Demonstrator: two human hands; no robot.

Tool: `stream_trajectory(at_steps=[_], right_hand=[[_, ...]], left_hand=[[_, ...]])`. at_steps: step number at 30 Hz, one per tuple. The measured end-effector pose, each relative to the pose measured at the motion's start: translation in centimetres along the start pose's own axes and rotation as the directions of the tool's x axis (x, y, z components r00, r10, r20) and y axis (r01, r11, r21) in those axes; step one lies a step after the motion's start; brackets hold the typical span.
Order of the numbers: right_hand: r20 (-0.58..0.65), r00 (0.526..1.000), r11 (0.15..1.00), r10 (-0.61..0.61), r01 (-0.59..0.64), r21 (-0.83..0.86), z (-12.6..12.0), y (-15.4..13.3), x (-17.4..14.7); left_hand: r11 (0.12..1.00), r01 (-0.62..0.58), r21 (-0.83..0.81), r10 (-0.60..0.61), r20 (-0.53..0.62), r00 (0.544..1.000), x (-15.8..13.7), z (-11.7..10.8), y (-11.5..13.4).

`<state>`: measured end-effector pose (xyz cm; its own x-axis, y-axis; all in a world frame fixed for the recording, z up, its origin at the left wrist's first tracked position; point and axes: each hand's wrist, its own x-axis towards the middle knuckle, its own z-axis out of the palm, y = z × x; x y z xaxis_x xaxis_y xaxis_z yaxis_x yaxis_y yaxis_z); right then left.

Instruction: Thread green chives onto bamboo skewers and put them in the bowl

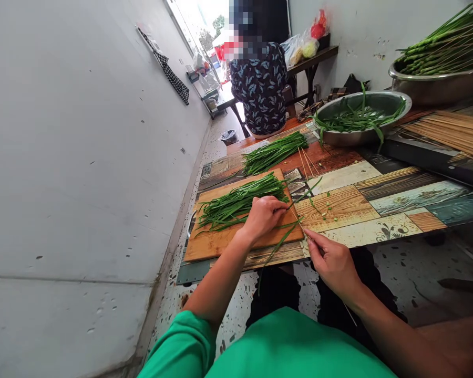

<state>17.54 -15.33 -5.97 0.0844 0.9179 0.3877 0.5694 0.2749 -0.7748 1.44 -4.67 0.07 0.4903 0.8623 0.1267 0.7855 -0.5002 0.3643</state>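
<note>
My right hand [333,260] is closed around a thin bamboo skewer [296,214], whose rear end sticks out below the hand. My left hand [265,215] pinches garlic chives at the skewer's front end, over the right edge of a wooden cutting board [213,245]. Long chive leaves hang from between the two hands past the table edge. On the board, beside my left hand, lies a bundle of garlic chives [236,202]. Just what the left fingertips cover is hidden.
Behind the board lie a second chive bundle [276,152] and a few loose skewers [308,163]. A metal bowl [339,137] of chive scraps, a larger basin [425,86] of skewered greens, a skewer pile [453,131] and a black-handled knife [429,160] are right. Another person [258,89] sits beyond.
</note>
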Motion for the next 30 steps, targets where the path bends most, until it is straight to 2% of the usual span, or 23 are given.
stream_trajectory(at_steps=[5,10,14,23,30], right_hand=[[-0.006,1.000,1.000,-0.003,0.003,-0.004,0.0,-0.2,0.3],[-0.001,1.000,1.000,0.009,-0.009,0.005,0.2,-0.2,0.2],[-0.001,1.000,1.000,0.000,0.000,-0.002,0.2,0.0,0.1],[0.016,1.000,1.000,0.001,-0.001,-0.011,0.2,0.1,0.0],[0.010,1.000,1.000,-0.024,0.024,0.011,0.2,0.1,-0.2]], left_hand=[[0.994,-0.105,-0.023,0.107,0.154,0.982,-1.5,-0.7,0.8],[0.977,0.043,0.209,-0.038,-0.029,0.999,-0.4,-0.8,-0.5],[0.953,0.036,0.302,-0.033,-0.015,0.999,1.0,-0.3,-1.2],[0.970,-0.017,0.242,0.015,0.011,1.000,1.3,-0.4,-0.8],[0.981,0.079,0.180,-0.076,-0.027,0.997,0.9,-0.3,-0.4]])
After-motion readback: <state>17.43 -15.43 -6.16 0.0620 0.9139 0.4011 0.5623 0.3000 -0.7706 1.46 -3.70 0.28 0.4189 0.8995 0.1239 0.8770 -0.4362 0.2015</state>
